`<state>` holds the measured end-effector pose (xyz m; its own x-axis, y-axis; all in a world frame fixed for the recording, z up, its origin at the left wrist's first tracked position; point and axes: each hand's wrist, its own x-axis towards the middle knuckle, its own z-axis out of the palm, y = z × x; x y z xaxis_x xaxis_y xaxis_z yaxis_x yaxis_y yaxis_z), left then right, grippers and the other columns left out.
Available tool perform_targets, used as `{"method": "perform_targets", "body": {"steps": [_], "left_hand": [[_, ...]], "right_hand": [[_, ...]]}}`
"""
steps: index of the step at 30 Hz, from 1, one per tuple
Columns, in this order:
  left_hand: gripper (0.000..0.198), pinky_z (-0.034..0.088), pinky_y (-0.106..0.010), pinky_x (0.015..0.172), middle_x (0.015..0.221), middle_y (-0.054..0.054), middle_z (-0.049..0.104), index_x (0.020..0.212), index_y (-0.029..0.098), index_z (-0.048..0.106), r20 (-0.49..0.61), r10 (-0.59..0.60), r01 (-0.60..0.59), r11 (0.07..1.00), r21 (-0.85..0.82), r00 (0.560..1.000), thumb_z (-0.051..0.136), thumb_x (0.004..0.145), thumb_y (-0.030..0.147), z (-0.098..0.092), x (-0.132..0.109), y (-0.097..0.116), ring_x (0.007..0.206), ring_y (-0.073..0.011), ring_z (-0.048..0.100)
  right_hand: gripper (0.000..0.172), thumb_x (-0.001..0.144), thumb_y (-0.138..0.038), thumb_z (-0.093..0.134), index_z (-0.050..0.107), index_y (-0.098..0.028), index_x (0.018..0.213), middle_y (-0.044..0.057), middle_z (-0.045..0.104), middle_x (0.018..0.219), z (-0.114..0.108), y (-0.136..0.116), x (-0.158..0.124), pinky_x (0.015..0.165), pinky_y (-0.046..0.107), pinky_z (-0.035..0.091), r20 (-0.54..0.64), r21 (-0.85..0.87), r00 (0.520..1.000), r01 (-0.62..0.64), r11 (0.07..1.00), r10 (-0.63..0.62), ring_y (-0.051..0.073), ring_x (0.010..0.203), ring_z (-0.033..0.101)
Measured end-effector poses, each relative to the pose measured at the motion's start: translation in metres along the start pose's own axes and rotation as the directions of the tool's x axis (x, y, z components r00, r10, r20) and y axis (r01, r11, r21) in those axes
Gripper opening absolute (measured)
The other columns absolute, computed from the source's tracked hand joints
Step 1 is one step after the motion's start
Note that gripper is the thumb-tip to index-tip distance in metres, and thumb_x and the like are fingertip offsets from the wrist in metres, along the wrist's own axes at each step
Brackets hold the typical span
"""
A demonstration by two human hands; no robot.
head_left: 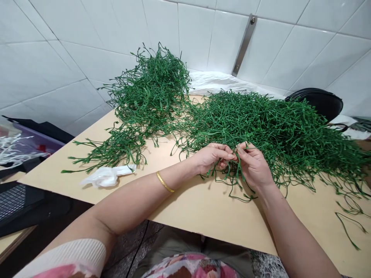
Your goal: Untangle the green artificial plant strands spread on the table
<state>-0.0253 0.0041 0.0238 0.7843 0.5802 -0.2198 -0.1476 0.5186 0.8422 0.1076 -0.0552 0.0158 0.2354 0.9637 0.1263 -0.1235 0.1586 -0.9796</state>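
My left hand (216, 156) and my right hand (255, 164) meet at the front edge of a big heap of thin green cords (261, 119). Both are closed in a pinch on green cords, fingertips almost touching. Below the fingers, loose cord ends (236, 185) hang and lie on the tabletop. The cords are thin and stringlike, with small tufted or knotted ends. A second pile of green cords (156, 85) rises at the back left, and a smaller bunch (116, 148) spreads toward the left. Exactly which cords sit between the fingertips is partly hidden.
The pale tabletop (185, 208) ends close to my lap. A crumpled white plastic piece (108, 177) lies left of my forearm. Behind the heap are a white plastic sheet (211, 82), a black round object (317, 102) and a tiled wall with a metal bracket (244, 45). White cords (17, 150) lie far left.
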Motion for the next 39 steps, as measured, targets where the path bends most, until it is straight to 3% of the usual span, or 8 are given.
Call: {"method": "perform_targets", "body": {"steps": [4, 11, 15, 19, 26, 32, 37, 39], "left_hand": [[0.018, 0.031, -0.018, 0.041, 0.059, 0.0, 0.054, 0.065, 0.012, 0.056, -0.006, 0.05, -0.049, 0.997, 0.054, 0.999, 0.069, 0.057, 0.021, -0.003, 0.002, -0.004, 0.044, -0.0034, 0.042], [0.03, 0.009, -0.018, 0.036, 0.052, 0.005, 0.04, 0.065, 0.013, 0.051, 0.03, 0.062, -0.066, 0.988, 0.143, 0.998, 0.062, 0.069, 0.04, 0.002, 0.001, -0.004, 0.036, 0.0002, 0.023], [0.037, 0.011, -0.019, 0.038, 0.049, 0.005, 0.037, 0.061, 0.013, 0.051, 0.008, 0.133, -0.13, 0.952, 0.278, 0.991, 0.054, 0.074, 0.047, 0.006, -0.002, -0.004, 0.038, -0.0015, 0.023], [0.036, 0.013, -0.02, 0.039, 0.047, 0.005, 0.033, 0.062, 0.014, 0.051, 0.03, 0.144, -0.147, 0.954, 0.263, 0.989, 0.053, 0.075, 0.047, 0.006, -0.001, -0.006, 0.04, -0.003, 0.022], [0.035, 0.015, -0.019, 0.04, 0.055, 0.003, 0.043, 0.059, 0.013, 0.049, 0.069, 0.254, -0.263, 0.925, 0.276, 0.965, 0.053, 0.075, 0.044, 0.011, 0.001, -0.005, 0.044, -0.0032, 0.026], [0.037, 0.017, -0.019, 0.042, 0.047, 0.005, 0.034, 0.056, 0.013, 0.048, 0.089, 0.284, -0.298, 0.909, 0.29, 0.955, 0.055, 0.075, 0.044, 0.013, -0.008, -0.003, 0.043, -0.0028, 0.026], [0.029, 0.015, -0.016, 0.038, 0.048, 0.007, 0.033, 0.065, 0.013, 0.051, -0.081, 0.26, -0.256, 0.965, 0.063, 0.962, 0.056, 0.076, 0.04, 0.004, -0.003, -0.001, 0.038, -0.0012, 0.024], [0.027, 0.019, -0.016, 0.038, 0.049, 0.006, 0.035, 0.067, 0.013, 0.052, -0.083, 0.237, -0.235, 0.971, 0.039, 0.968, 0.056, 0.077, 0.038, 0.002, 0.0, -0.003, 0.038, -0.0017, 0.03]], "right_hand": [[0.021, 0.066, -0.036, 0.067, 0.054, -0.021, 0.072, -0.004, 0.048, 0.059, -0.002, 0.001, 0.002, 0.052, 0.023, 0.039, 0.015, -0.016, 0.998, -0.069, 0.998, 0.069, 0.009, 0.053, 0.044], [0.018, 0.075, -0.033, 0.059, 0.055, -0.018, 0.067, -0.002, 0.048, 0.069, -0.002, -0.003, -0.004, 0.055, 0.021, 0.04, 0.048, -0.303, 0.994, 0.107, 0.947, -0.097, 0.009, 0.06, 0.046], [0.017, 0.075, -0.034, 0.059, 0.05, -0.02, 0.07, -0.004, 0.046, 0.061, 0.002, -0.004, -0.004, 0.052, 0.022, 0.039, 0.059, -0.069, 0.998, -0.027, 0.997, 0.031, 0.008, 0.054, 0.043], [0.021, 0.068, -0.032, 0.065, 0.048, -0.02, 0.069, -0.005, 0.047, 0.057, 0.008, -0.004, -0.001, 0.051, 0.022, 0.039, 0.009, 0.167, 0.992, -0.128, 0.978, 0.129, 0.008, 0.051, 0.042], [0.025, 0.063, -0.029, 0.07, 0.048, -0.018, 0.067, -0.006, 0.046, 0.053, 0.019, -0.003, -0.003, 0.047, 0.018, 0.037, -0.138, 0.289, 0.987, -0.043, 0.956, 0.086, 0.005, 0.047, 0.041], [0.032, 0.065, -0.027, 0.068, 0.037, -0.018, 0.061, -0.01, 0.039, 0.049, -0.011, -0.014, 0.01, 0.052, 0.019, 0.044, -0.393, 0.345, 0.916, 0.072, 0.936, 0.074, 0.002, 0.041, 0.038], [0.022, 0.073, -0.034, 0.06, 0.044, -0.019, 0.07, -0.008, 0.047, 0.056, -0.019, -0.02, 0.011, 0.054, 0.027, 0.047, -0.361, 0.022, 0.905, 0.248, 0.968, -0.224, 0.006, 0.043, 0.045], [0.02, 0.075, -0.034, 0.058, 0.046, -0.019, 0.073, -0.006, 0.049, 0.059, -0.02, -0.017, 0.01, 0.052, 0.026, 0.044, -0.379, -0.183, 0.864, 0.28, 0.942, -0.33, 0.007, 0.045, 0.047]]}}
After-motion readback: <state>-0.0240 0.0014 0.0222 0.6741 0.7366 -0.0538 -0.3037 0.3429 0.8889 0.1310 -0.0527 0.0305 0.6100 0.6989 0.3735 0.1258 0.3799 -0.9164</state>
